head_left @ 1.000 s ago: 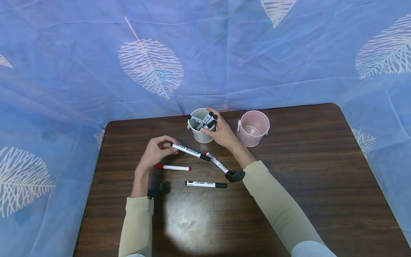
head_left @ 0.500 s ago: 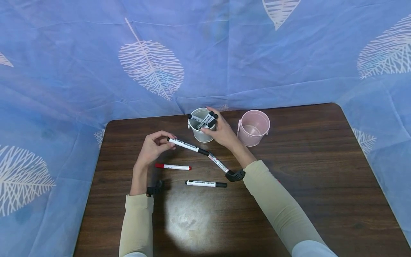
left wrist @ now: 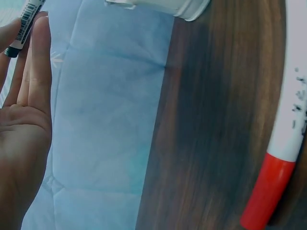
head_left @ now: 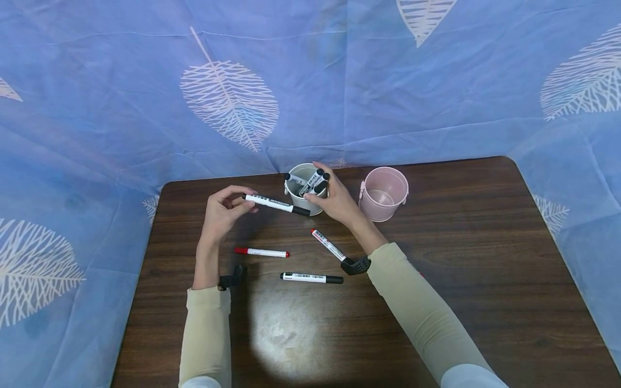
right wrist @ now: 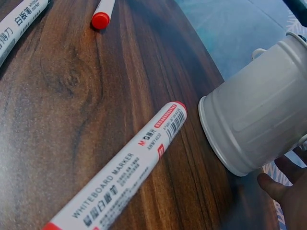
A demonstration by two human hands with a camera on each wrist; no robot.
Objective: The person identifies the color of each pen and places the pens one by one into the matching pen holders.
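The left hand [head_left: 220, 215] pinched the black-capped marker [head_left: 274, 203] by its left end, at the near left of the white bucket [right wrist: 259, 110], whose right side the right hand [head_left: 336, 198] seemed to hold, so a loose pinch could have dropped the marker.

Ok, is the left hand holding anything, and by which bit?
Yes: the left hand pinches a black-capped whiteboard marker by the end opposite its cap.

The table [head_left: 485, 302] (brown, wood-grained) bears markers [head_left: 310, 278] and two buckets [head_left: 380, 212].
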